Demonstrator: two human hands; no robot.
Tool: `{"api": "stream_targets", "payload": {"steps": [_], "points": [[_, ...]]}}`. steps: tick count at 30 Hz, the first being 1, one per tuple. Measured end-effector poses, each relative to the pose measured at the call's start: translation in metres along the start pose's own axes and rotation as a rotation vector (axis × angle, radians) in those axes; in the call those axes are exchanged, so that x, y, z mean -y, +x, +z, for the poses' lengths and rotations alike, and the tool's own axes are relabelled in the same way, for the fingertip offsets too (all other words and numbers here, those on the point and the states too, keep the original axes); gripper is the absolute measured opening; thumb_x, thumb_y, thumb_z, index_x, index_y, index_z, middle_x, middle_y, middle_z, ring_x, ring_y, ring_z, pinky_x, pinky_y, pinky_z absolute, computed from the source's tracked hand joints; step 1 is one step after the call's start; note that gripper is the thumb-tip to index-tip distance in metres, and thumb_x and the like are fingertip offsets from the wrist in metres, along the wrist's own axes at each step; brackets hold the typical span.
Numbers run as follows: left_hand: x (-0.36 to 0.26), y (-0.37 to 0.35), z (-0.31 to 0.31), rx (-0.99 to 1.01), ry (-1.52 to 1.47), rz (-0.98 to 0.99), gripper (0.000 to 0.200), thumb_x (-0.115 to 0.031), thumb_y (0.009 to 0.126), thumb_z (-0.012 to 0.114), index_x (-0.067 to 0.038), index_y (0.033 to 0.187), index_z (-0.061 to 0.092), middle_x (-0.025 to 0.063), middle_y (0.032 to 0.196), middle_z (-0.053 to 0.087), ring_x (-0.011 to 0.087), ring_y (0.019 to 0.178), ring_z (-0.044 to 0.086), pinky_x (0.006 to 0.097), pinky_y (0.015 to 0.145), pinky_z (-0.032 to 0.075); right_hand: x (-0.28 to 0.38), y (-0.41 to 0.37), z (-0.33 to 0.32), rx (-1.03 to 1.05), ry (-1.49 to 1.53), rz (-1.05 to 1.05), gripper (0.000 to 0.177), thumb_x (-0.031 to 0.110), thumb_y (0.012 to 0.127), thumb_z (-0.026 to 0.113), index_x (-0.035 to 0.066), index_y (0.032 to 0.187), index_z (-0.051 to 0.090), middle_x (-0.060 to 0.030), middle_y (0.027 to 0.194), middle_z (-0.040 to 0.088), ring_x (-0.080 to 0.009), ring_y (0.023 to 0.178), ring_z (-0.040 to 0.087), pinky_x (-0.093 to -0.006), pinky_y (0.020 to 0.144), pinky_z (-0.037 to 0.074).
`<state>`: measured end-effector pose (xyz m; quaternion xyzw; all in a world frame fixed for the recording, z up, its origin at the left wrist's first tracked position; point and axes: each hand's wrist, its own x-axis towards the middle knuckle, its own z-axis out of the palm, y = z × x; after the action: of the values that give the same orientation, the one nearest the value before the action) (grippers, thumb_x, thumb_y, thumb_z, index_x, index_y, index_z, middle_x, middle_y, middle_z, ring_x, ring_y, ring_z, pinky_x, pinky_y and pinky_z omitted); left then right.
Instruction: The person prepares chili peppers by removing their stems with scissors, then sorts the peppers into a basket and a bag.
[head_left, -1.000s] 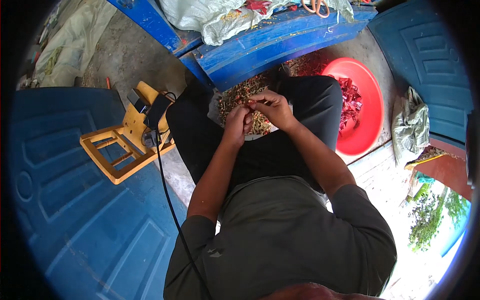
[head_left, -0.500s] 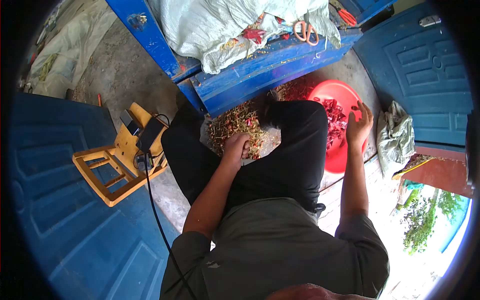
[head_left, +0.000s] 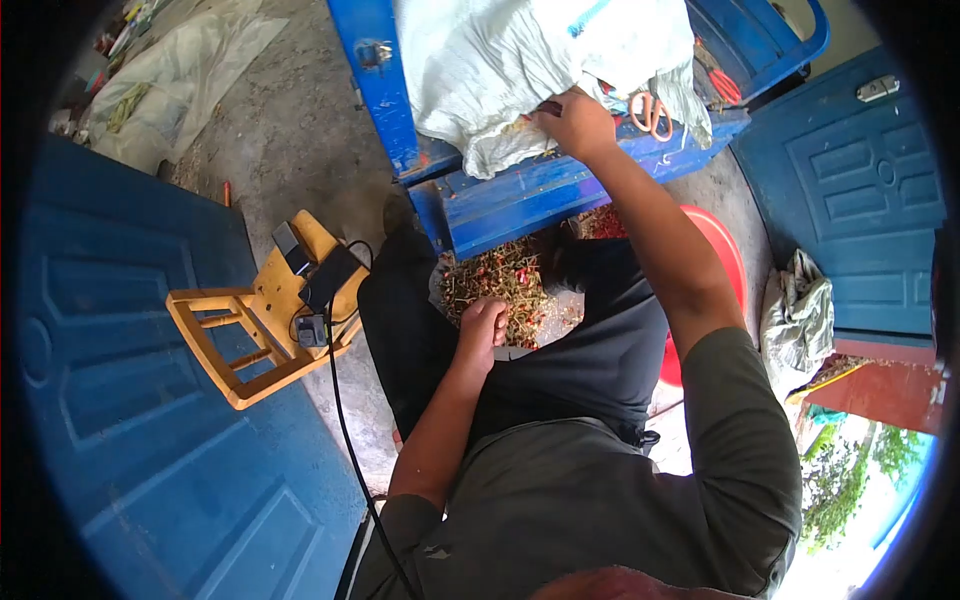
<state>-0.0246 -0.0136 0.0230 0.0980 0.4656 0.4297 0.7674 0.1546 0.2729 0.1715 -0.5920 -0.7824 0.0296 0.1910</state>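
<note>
My right hand (head_left: 583, 127) reaches over the blue cart bed to the opening of a white woven sack (head_left: 490, 70). Its fingers are bent together at the sack's edge, with a small dark reddish piece by the fingertips that I cannot make out. Between my knees, my left hand (head_left: 484, 328) is closed in a fist; whatever it may hold is hidden. Beyond it lies a heap of dry stems and red bits (head_left: 495, 285). My right arm and knee cover most of a red basin (head_left: 722, 240).
Orange-handled scissors (head_left: 652, 117) and red-handled scissors (head_left: 724, 86) lie on the blue cart (head_left: 590, 200). To the left, a wooden chair (head_left: 235, 385) carries small black devices with a cable. Blue doors (head_left: 130, 380) stand on both sides. A crumpled sack (head_left: 800, 315) lies at right.
My right hand has moved from above the red basin, up and left, to the sack on the cart. My left hand stays closed between my knees. The view has shifted slightly.
</note>
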Motion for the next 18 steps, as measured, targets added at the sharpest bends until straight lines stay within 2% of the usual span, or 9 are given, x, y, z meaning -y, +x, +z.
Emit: {"api": "stream_targets", "payload": {"steps": [4,6,7,8,10,12,16,18], "points": [[-0.003,0.005,0.004,0.008,-0.010,-0.044,0.010,-0.017,0.094,0.057,-0.007,0.095,0.058,-0.0028,0.067,0.048,0.0072,0.051,0.039,0.0265,0.045,0.032,-0.006,-0.003,0.003,0.026,0.102,0.006,0.032,0.035,0.085,0.068,0.015,0.109,0.074,-0.0132,0.109,0.067,-0.0333,0.102,0.065,-0.0435,0.086,0.052],[-0.001,0.008,0.005,0.039,0.005,-0.060,0.010,-0.018,0.094,0.057,-0.008,0.095,0.058,-0.0035,0.067,0.048,0.0068,0.051,0.039,0.0264,0.045,0.031,-0.010,-0.017,0.001,-0.089,0.297,0.022,0.032,0.030,0.085,0.067,0.016,0.113,0.073,-0.0126,0.110,0.068,-0.0329,0.099,0.066,-0.0413,0.086,0.052],[0.001,0.009,0.006,0.049,0.014,-0.049,0.010,-0.018,0.095,0.056,-0.008,0.094,0.058,-0.0042,0.066,0.047,0.0063,0.051,0.039,0.0258,0.044,0.029,-0.013,-0.023,-0.001,-0.138,0.344,-0.009,0.031,0.021,0.088,0.068,0.012,0.118,0.072,-0.0128,0.110,0.069,-0.0290,0.094,0.068,-0.0359,0.084,0.053],[0.000,0.007,0.008,0.053,0.016,-0.050,0.010,-0.018,0.095,0.056,-0.008,0.094,0.058,-0.0042,0.066,0.047,0.0063,0.051,0.039,0.0258,0.044,0.029,-0.012,-0.031,-0.009,-0.141,0.342,-0.007,0.031,0.021,0.088,0.068,0.012,0.118,0.072,-0.0128,0.110,0.069,-0.0290,0.094,0.068,-0.0359,0.084,0.053],[-0.004,0.005,0.014,0.023,0.030,-0.068,0.010,-0.018,0.094,0.056,-0.009,0.092,0.057,-0.0045,0.066,0.046,0.0063,0.051,0.038,0.0260,0.045,0.029,-0.004,-0.053,-0.031,-0.259,0.557,-0.030,0.033,0.015,0.093,0.066,0.004,0.123,0.068,-0.0116,0.109,0.070,-0.0212,0.090,0.068,-0.0315,0.081,0.053],[-0.005,0.004,0.012,0.034,0.029,-0.062,0.010,-0.018,0.094,0.056,-0.009,0.091,0.057,-0.0043,0.066,0.046,0.0066,0.051,0.038,0.0265,0.045,0.029,0.008,-0.091,-0.046,-0.262,0.769,0.264,0.035,0.013,0.096,0.065,-0.001,0.128,0.064,-0.0080,0.107,0.070,-0.0139,0.088,0.065,-0.0278,0.076,0.053],[-0.007,0.001,0.018,0.021,0.042,-0.082,0.010,-0.019,0.094,0.057,-0.011,0.087,0.056,-0.0041,0.067,0.045,0.0070,0.051,0.037,0.0270,0.045,0.029,0.007,-0.180,-0.037,-0.167,1.145,0.551,0.039,0.016,0.098,0.062,0.002,0.134,0.060,-0.0049,0.107,0.070,-0.0111,0.087,0.063,-0.0232,0.066,0.050],[-0.003,0.001,0.022,0.018,0.055,-0.033,0.012,-0.019,0.093,0.058,-0.012,0.085,0.055,-0.0038,0.066,0.045,0.0068,0.050,0.037,0.0262,0.044,0.028,0.001,-0.224,-0.016,0.072,1.243,0.674,0.040,0.018,0.097,0.062,0.002,0.133,0.061,-0.0060,0.108,0.070,-0.0125,0.087,0.064,-0.0255,0.067,0.051]]}}
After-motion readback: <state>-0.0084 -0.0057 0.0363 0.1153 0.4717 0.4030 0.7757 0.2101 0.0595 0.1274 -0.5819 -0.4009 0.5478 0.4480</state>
